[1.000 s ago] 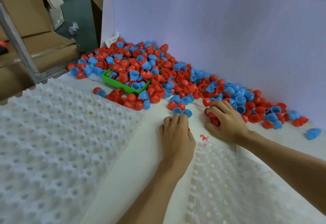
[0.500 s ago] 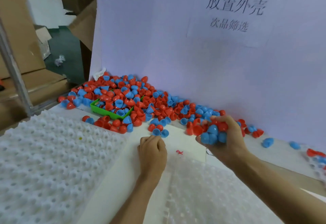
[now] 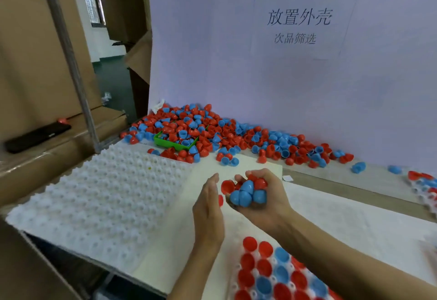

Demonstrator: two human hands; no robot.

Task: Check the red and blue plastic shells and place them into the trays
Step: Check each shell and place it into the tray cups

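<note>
Shells already seated in a white tray [image 3: 354, 247] fill the bottom right of the frame, red and blue domes [image 3: 264, 273] sitting in its rows. Both of your forearms rise from the bottom edge toward the middle of the picture. Your right hand [image 3: 264, 195] is at centre, palm turned up and fingers curled around a handful of shells [image 3: 246, 191], several blue ones at the front and red ones behind. Your left hand [image 3: 209, 207] stands on edge just beside it, to its left, fingers straight and close together; a red shell shows at the edge of that palm, and I cannot tell whether the hand holds it. Both hands hover above a plain white sheet [image 3: 170, 247]. To the left of centre lies an empty white tray [image 3: 94, 195], its surface covered in rows of small bumps and pockets. Farther back, across the middle of the frame, a large loose pile of red and blue shells [image 3: 260, 139] spreads along the foot of a pale wall. A green bin [image 3: 170, 143], partly buried, sits in the left part of that pile. A few stray blue shells lie well apart at the right. A paper notice [image 3: 298, 23] with Chinese characters hangs on the wall, upper right. Cardboard boxes [image 3: 30, 51] stand at the upper left, with a dark flat object [image 3: 37, 137] lying on one.
</note>
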